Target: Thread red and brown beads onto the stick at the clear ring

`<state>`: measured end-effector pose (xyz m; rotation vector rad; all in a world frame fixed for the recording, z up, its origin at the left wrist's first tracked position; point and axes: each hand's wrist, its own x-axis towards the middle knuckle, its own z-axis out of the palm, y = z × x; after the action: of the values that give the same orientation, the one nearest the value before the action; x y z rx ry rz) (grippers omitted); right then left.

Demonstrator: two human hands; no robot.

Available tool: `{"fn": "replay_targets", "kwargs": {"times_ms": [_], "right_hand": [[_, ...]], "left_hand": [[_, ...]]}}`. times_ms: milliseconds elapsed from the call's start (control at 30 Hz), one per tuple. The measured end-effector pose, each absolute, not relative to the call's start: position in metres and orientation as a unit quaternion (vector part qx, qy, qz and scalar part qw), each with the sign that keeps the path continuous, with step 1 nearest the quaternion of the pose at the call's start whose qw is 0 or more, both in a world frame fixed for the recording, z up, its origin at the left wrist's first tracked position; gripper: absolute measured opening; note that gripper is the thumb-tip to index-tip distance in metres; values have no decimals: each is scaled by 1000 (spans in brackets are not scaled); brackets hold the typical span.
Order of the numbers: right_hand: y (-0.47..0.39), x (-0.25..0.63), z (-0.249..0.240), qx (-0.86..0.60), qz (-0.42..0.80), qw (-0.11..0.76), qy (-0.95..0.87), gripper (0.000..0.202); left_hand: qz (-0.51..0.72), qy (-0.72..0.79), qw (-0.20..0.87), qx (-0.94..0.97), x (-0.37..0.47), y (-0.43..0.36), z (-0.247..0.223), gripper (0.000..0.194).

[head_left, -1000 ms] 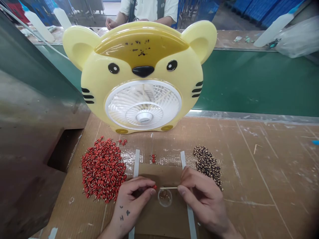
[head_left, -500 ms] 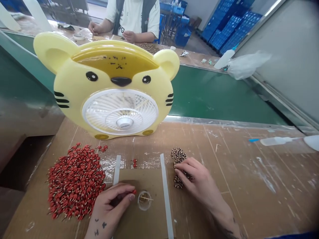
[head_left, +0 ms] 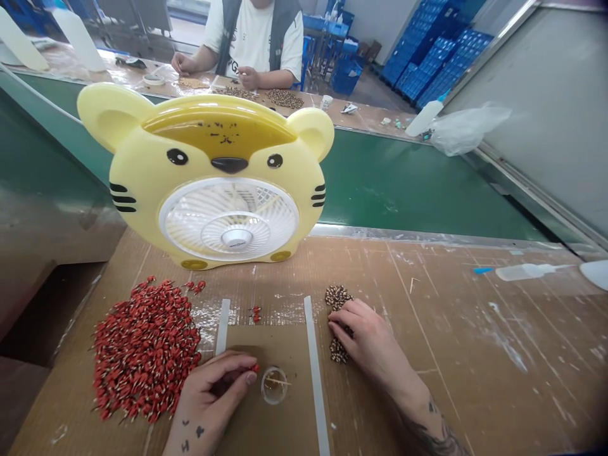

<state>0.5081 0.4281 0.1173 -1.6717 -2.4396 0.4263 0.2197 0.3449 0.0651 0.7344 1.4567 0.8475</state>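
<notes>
Between thumb and index finger, my left hand (head_left: pixel 213 396) pinches a small red piece (head_left: pixel 255 368), just left of a small clear cup (head_left: pixel 274 394) with a thin stick (head_left: pixel 278 380) in it. To its left lies a large pile of red pieces (head_left: pixel 147 351) with pale tips. My right hand (head_left: pixel 370 335) reaches over a small pile of brown speckled beads (head_left: pixel 338 295), fingers pressed together at the beads; whether they hold one is hidden. Two or so red pieces (head_left: pixel 256 313) lie above the cardboard sheet (head_left: pixel 266 342).
A yellow animal-faced fan (head_left: pixel 223 145) stands behind the piles. Grey tape strips (head_left: pixel 313 373) flank the cardboard. A green belt (head_left: pixel 403 183) runs beyond. A dropper bottle (head_left: pixel 522 272) lies at right. Across, a person (head_left: pixel 256 44) works with beads.
My right hand has shifted slightly left over the brown beads. My left hand keeps its pinch on the red piece. The view has tilted slightly, showing more of the far table.
</notes>
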Motion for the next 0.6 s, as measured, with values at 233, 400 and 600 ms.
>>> {"fn": "replay_targets", "kwargs": {"times_ms": [233,400,600], "right_hand": [[419,498,128,-487,140,206,-837,5],[410,462,129,-430,245,296,-817,13],[405,431,125,-354,330,330,-811,26]], "left_hand": [[386,621,601,323,222,343,72,47],[420,605,587,336,226,347,87,41],[406,562,617,372,229,351,97,33]]}}
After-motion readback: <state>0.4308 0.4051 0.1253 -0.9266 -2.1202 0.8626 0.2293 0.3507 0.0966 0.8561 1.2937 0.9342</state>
